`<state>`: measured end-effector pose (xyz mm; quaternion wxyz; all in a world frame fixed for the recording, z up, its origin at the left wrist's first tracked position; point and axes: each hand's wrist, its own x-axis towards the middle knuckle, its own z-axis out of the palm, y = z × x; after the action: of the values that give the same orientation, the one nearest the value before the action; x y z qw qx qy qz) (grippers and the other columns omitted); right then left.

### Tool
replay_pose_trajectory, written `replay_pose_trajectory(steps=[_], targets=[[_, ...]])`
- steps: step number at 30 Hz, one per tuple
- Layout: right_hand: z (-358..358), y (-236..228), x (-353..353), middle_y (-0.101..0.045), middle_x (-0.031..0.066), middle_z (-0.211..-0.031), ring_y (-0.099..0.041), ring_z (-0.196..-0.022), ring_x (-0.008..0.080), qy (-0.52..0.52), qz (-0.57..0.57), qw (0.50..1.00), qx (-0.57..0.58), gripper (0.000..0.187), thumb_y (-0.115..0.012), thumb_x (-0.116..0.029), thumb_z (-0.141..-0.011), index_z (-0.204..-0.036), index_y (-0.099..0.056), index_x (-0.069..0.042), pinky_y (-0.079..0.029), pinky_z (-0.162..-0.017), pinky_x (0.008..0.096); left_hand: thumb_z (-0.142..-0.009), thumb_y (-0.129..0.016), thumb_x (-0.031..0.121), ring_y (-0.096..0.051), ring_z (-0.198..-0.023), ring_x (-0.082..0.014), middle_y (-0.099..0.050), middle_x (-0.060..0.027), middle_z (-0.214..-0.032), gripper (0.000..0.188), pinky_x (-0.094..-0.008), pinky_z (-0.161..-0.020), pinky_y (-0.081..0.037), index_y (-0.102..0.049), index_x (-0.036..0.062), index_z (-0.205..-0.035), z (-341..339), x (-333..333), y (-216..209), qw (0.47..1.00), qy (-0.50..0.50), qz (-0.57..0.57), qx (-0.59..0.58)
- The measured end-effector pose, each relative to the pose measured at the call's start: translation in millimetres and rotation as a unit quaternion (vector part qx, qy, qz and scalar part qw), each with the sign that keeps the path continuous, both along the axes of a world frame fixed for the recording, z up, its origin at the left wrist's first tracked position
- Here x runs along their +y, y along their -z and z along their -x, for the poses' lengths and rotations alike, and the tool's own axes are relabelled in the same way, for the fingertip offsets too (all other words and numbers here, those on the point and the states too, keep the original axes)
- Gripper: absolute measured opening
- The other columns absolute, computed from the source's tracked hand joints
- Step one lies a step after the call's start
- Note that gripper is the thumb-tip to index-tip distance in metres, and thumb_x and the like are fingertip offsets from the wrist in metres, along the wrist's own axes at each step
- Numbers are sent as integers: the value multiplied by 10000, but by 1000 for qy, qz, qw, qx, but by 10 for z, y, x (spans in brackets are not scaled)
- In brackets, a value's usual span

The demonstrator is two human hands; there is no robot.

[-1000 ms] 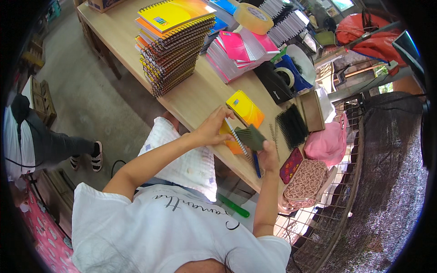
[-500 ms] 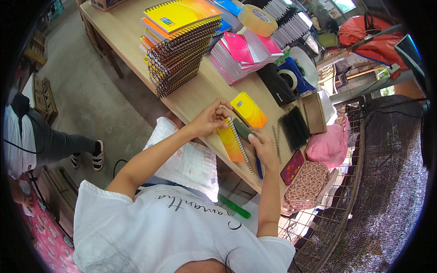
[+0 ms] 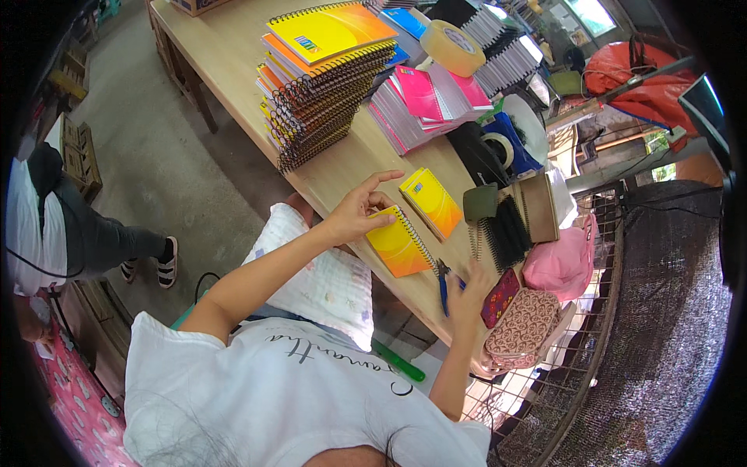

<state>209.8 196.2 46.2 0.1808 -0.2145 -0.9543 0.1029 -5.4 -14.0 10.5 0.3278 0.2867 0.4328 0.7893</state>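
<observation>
My left hand [image 3: 359, 212] pinches the top of a small yellow-orange spiral notebook [image 3: 397, 247] at the table's near edge, thumb on the cover and index finger stretched out. White wire coils run along the notebook's right side. Just right of it lie blue-handled pliers [image 3: 445, 282]. My right hand [image 3: 470, 294] is beside their handles, its fingers smeared by motion, so whether it touches them is unclear. Beyond the held notebook rest more small yellow notebooks [image 3: 433, 204], stacked. A dark green flat piece [image 3: 480, 201] lies near the loose wire coils [image 3: 475, 241].
A tall stack of yellow-orange spiral notebooks [image 3: 327, 93] stands at the far left of the table [image 3: 226, 78]. Pink notebooks [image 3: 420, 105], a tape roll [image 3: 453, 48] and black coils [image 3: 510, 229] sit beyond. Pouches [image 3: 523, 327] line the right edge. A person [image 3: 85, 226] stands at left.
My right hand has left the notebook and moved down right toward the pliers. The green piece, earlier at the notebook, now lies by the coils. The notebook's cover shows more fully.
</observation>
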Motion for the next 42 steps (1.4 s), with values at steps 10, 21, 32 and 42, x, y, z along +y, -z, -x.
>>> replay_pose_trajectory(steps=[10, 21, 32, 42], targets=[[50, -406, -102, -581, 137, -1075, -568, -1000, 320, -108, -32, 979, 172, 404, -701, -229, -815, -1169, -602, -60, -323, -1022, 493, -816, -632, -9, -604, -813, -85, -654, -57, -909, 709, -237, -743, -473, -338, 146, -1441, -145, 53, -235, 991, -38, 83, 101], [760, -1182, -391, -610, 27, -1056, -590, -1036, 189, -335, -410, 848, 31, 355, -708, -232, -762, -1093, -652, -114, -337, -1065, 461, -815, -641, -11, -595, -790, -73, -649, -48, -864, 747, -235, -728, -463, -298, 155, -1458, -207, 45, -452, 975, -62, 146, 158], [490, -1036, -340, -623, 158, -1017, -619, -927, 351, -216, 72, 973, 30, 311, -687, -173, -815, -1078, -639, -14, -492, -783, 408, -820, -603, 29, -626, -819, -211, -630, -63, -821, 397, -354, -817, -472, -504, 72, -1202, -316, 8, -523, 910, -209, 146, 326], [-24, -123, -43, -597, 150, -1056, -524, -1039, 345, -201, 4, 979, -38, 348, -719, -182, -770, -1070, -626, -33, -438, -887, 431, -829, -446, 32, -587, -807, -190, -639, -112, -821, 203, -322, -779, -463, -621, -19, -918, 1670, -540, -3010, 607, -34, 295, 737]])
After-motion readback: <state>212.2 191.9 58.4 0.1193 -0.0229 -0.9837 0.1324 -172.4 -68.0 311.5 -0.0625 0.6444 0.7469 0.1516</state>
